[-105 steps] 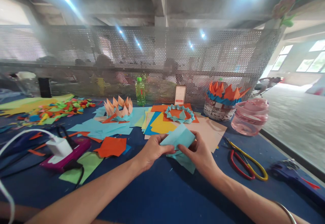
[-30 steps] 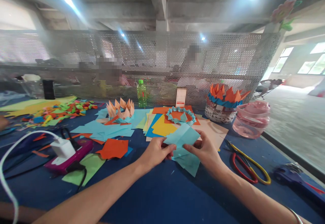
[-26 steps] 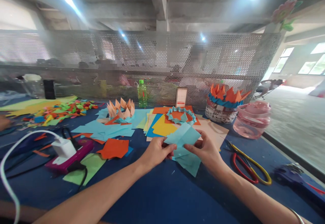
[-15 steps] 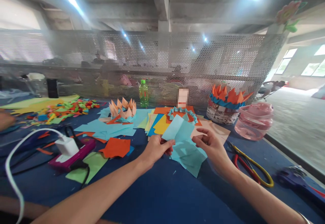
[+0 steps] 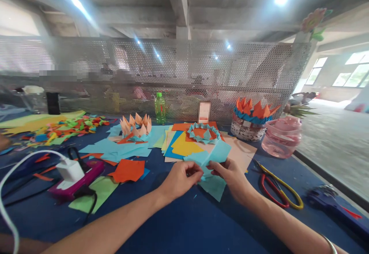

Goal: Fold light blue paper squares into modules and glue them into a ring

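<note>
A light blue sheet of paper point(image 5: 221, 151), bent along a crease, is raised over the table in front of me. My right hand point(image 5: 230, 175) pinches its lower right part between thumb and fingers. At the sheet's lower left edge, the fingers of my left hand point(image 5: 183, 179) are pinched together on the paper, their tips partly hidden. Underneath lie more light blue sheets point(image 5: 215, 188). Just beyond is a ring of folded light blue paper point(image 5: 191, 133) on orange sheets.
Left stand a peach folded-paper crown point(image 5: 138, 125), a magenta power strip point(image 5: 92, 169) with white charger, and paper scraps point(image 5: 72, 127). Right are scissors point(image 5: 281, 192), a blue-handled tool point(image 5: 331, 204), a pink water jug point(image 5: 282, 138) and an orange-blue paper piece point(image 5: 256, 112). A green bottle point(image 5: 160, 110) stands behind.
My right hand, apart from the sheet before, has closed on it. The sheet has tilted over to the right, and both hands have come closer together. The view has shifted slightly.
</note>
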The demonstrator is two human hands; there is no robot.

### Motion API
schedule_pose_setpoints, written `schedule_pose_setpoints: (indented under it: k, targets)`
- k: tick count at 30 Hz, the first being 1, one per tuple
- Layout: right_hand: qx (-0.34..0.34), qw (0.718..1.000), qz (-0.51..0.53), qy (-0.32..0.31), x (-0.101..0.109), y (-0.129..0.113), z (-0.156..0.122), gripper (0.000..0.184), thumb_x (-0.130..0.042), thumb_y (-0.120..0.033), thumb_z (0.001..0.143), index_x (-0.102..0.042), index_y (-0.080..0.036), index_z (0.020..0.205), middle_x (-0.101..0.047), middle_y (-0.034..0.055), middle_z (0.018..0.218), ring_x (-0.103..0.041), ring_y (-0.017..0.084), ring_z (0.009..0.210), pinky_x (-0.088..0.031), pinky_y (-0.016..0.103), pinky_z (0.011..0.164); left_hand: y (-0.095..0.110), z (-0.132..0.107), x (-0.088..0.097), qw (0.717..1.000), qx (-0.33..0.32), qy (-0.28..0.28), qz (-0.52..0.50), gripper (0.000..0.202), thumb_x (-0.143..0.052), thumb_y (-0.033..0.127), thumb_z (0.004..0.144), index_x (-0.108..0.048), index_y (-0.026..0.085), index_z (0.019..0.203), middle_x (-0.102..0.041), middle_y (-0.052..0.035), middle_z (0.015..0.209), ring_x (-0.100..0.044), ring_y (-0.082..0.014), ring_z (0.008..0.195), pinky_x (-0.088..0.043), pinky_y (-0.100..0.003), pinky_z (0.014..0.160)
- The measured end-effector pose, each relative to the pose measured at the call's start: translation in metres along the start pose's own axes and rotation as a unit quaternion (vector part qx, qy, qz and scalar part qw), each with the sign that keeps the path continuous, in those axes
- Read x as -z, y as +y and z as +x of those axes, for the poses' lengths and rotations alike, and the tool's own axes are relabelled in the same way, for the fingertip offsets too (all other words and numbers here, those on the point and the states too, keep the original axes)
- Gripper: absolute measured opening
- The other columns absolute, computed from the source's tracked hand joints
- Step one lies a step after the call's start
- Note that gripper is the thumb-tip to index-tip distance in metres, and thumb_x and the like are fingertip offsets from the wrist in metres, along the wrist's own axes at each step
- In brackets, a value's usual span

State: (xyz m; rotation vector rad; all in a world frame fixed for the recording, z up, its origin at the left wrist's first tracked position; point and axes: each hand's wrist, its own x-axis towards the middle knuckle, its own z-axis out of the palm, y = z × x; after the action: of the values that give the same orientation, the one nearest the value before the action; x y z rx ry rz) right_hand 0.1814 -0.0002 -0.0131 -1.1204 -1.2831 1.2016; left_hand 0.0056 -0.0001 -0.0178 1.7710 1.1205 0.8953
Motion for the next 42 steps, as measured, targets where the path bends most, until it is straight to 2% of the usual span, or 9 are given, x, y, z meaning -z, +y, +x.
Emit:
schedule_pose_setpoints:
  k: [5,8,11,14,20,24,31,35,42]
  targets:
    - [-0.026,0.999,0.036,-0.006,0.004,-0.001,0.002,0.027,-0.070,-0.036,0.064,-0.064,-0.014,0.078,-0.068,0.0052,0.076,-0.062,0.017,0.073,-0.048,0.026,0.065,0.009,-0.002,0.011,0.959,-0.185,0.143,0.161,0.023,-0.050,0.012,0.081,-0.053,0.019,0.102,-0.059,-0.0064,0.099,-0.058,-0.0168,0.088,-0.049,-0.024,0.064]
    - [-0.040,0.998,0.041,-0.006,0.005,0.002,0.004,0.024,-0.071,-0.032,0.060,-0.062,-0.014,0.073,-0.066,0.0030,0.070,-0.062,0.016,0.067,-0.048,0.025,0.062,0.013,-0.004,0.014,0.925,-0.281,0.139,0.216,0.038,-0.042,0.004,0.083,-0.049,0.022,0.115,-0.050,-0.0085,0.114,-0.050,-0.0191,0.108,-0.047,-0.032,0.087]
    - [-0.034,0.999,0.033,-0.013,0.005,0.003,0.005,0.025,-0.071,-0.033,0.058,-0.060,-0.015,0.073,-0.064,0.0011,0.066,-0.060,0.014,0.064,-0.047,0.025,0.061,0.012,-0.005,0.012,0.907,-0.320,0.106,0.253,0.048,-0.036,0.000,0.084,-0.048,0.027,0.123,-0.044,-0.0087,0.122,-0.043,-0.0195,0.118,-0.041,-0.037,0.097]
    - [-0.018,0.999,0.017,-0.022,0.004,0.001,0.003,0.026,-0.071,-0.037,0.061,-0.058,-0.016,0.070,-0.062,-0.0004,0.064,-0.057,0.012,0.062,-0.046,0.024,0.062,0.009,-0.005,0.010,0.909,-0.310,0.087,0.264,0.049,-0.036,0.000,0.084,-0.050,0.027,0.123,-0.042,-0.0092,0.124,-0.045,-0.0194,0.115,-0.044,-0.035,0.093]
    - [0.001,0.999,0.006,-0.036,0.003,0.000,0.001,0.033,-0.072,-0.045,0.063,-0.059,-0.016,0.072,-0.060,-0.0001,0.065,-0.055,0.012,0.063,-0.044,0.025,0.064,0.010,-0.004,0.013,0.911,-0.296,0.139,0.253,0.027,-0.052,0.010,0.084,-0.064,0.027,0.101,-0.044,-0.0070,0.124,-0.045,-0.0221,0.115,-0.044,-0.036,0.092]
    - [0.012,0.999,0.007,-0.044,0.002,0.004,0.001,0.036,-0.073,-0.048,0.063,-0.061,-0.016,0.073,-0.059,-0.0006,0.064,-0.053,0.012,0.061,-0.044,0.026,0.063,0.013,-0.004,0.013,0.921,-0.284,0.121,0.236,0.012,-0.063,0.019,0.080,-0.069,0.026,0.087,-0.050,-0.0054,0.120,-0.050,-0.0216,0.110,-0.045,-0.035,0.090]
    - [0.014,0.997,0.010,-0.069,0.001,0.007,0.001,0.038,-0.074,-0.048,0.062,-0.061,-0.015,0.074,-0.060,-0.0003,0.064,-0.053,0.011,0.060,-0.042,0.024,0.061,0.012,-0.002,0.014,0.927,-0.293,0.066,0.224,0.029,-0.061,0.006,0.077,-0.071,0.029,0.090,-0.050,-0.0038,0.126,-0.048,-0.0217,0.116,-0.040,-0.037,0.097]
    - [0.012,0.997,0.014,-0.073,0.001,0.007,0.000,0.037,-0.075,-0.046,0.062,-0.060,-0.015,0.074,-0.060,-0.0009,0.063,-0.052,0.010,0.059,-0.041,0.024,0.060,0.011,-0.001,0.015,0.926,-0.297,0.048,0.229,0.017,-0.063,0.014,0.079,-0.072,0.027,0.084,-0.053,-0.0043,0.124,-0.049,-0.0213,0.115,-0.039,-0.038,0.099]
    - [-0.007,0.996,0.026,-0.089,-0.001,0.004,-0.001,0.039,-0.077,-0.047,0.058,-0.059,-0.016,0.073,-0.061,0.0000,0.064,-0.054,0.012,0.060,-0.042,0.025,0.062,0.008,0.000,0.010,0.954,-0.214,0.112,0.177,0.007,-0.066,0.027,0.078,-0.066,0.021,0.074,-0.056,-0.0060,0.111,-0.053,-0.0217,0.108,-0.042,-0.039,0.094]
